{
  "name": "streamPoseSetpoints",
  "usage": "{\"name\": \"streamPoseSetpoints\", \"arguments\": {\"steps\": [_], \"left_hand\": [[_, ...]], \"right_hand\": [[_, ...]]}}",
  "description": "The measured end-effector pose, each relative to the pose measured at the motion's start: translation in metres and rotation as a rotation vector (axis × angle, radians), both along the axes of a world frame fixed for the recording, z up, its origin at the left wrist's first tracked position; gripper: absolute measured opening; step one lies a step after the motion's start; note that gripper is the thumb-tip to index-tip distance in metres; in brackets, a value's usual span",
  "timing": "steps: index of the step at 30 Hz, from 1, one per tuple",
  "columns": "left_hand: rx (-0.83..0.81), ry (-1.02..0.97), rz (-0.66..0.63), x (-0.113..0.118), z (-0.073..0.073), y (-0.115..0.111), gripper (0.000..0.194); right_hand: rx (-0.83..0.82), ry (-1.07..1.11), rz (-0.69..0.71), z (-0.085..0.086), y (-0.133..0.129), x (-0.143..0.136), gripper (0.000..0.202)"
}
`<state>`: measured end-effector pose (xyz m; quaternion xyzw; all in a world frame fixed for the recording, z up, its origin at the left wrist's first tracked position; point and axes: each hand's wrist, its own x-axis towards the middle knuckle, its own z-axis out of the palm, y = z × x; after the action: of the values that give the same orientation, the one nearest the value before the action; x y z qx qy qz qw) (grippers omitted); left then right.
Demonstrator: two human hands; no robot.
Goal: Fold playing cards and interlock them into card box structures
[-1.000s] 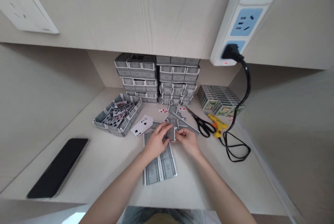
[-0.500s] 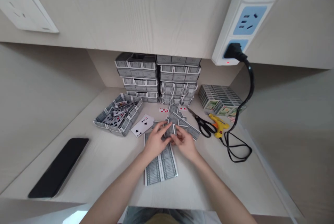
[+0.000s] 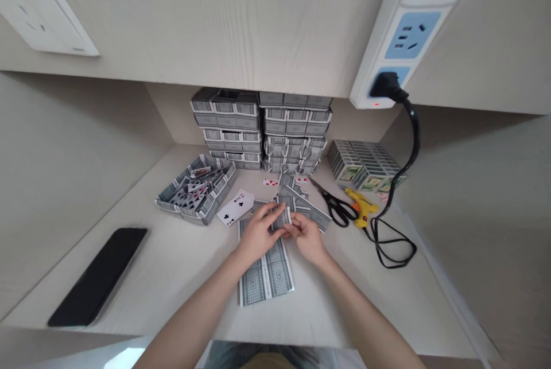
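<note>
Between my two hands is a small grey-backed playing-card piece (image 3: 281, 218). My left hand (image 3: 259, 231) grips it from the left with thumb and fingers. From the right, my right hand (image 3: 303, 235) pinches its edge, fingers close together. Beneath my left hand lies a flat panel of joined playing cards (image 3: 266, 277), backs up, with white seams; its upper part is hidden by the hand. Just beyond my fingers is a loose heap of grey card strips (image 3: 316, 217). To the left, a playing card showing the two of clubs (image 3: 236, 207) lies face up.
A card-made tray (image 3: 206, 214) holds loose cards. Stacked card boxes (image 3: 295, 122) stand behind, with packed decks (image 3: 365, 165) at right. Black scissors (image 3: 340, 208), a yellow glue gun (image 3: 362, 207) and its black cord (image 3: 415, 145) lie right. A black phone (image 3: 99, 277) is left.
My right fingers have drawn slightly closer together at the piece's right edge. The card piece is still between both hands, and the other things stay put.
</note>
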<state>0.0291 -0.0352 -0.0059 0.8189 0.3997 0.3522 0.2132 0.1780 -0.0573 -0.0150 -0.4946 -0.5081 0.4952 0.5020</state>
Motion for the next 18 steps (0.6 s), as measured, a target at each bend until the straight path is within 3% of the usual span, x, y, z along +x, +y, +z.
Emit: {"name": "streamPoseSetpoints", "arguments": {"steps": [3, 6, 10, 15, 18], "left_hand": [[-0.042, -0.026, -0.01, 0.003, 0.001, -0.002, 0.055], [-0.182, -0.116, 0.071, 0.006, 0.001, -0.002, 0.062], [-0.348, -0.14, 0.126, 0.007, 0.0, 0.0, 0.033], [-0.24, -0.011, 0.153, 0.008, 0.003, -0.005, 0.029], [-0.22, 0.007, 0.182, 0.011, 0.002, -0.008, 0.025]], "right_hand": [[-0.015, 0.002, -0.058, 0.001, 0.003, 0.002, 0.028], [-0.055, 0.054, -0.076, 0.006, 0.004, 0.003, 0.035], [-0.121, 0.12, -0.03, 0.011, 0.002, 0.0, 0.044], [-0.151, 0.0, 0.008, 0.009, -0.004, -0.008, 0.042], [-0.074, -0.126, -0.053, 0.009, -0.008, -0.01, 0.04]]}}
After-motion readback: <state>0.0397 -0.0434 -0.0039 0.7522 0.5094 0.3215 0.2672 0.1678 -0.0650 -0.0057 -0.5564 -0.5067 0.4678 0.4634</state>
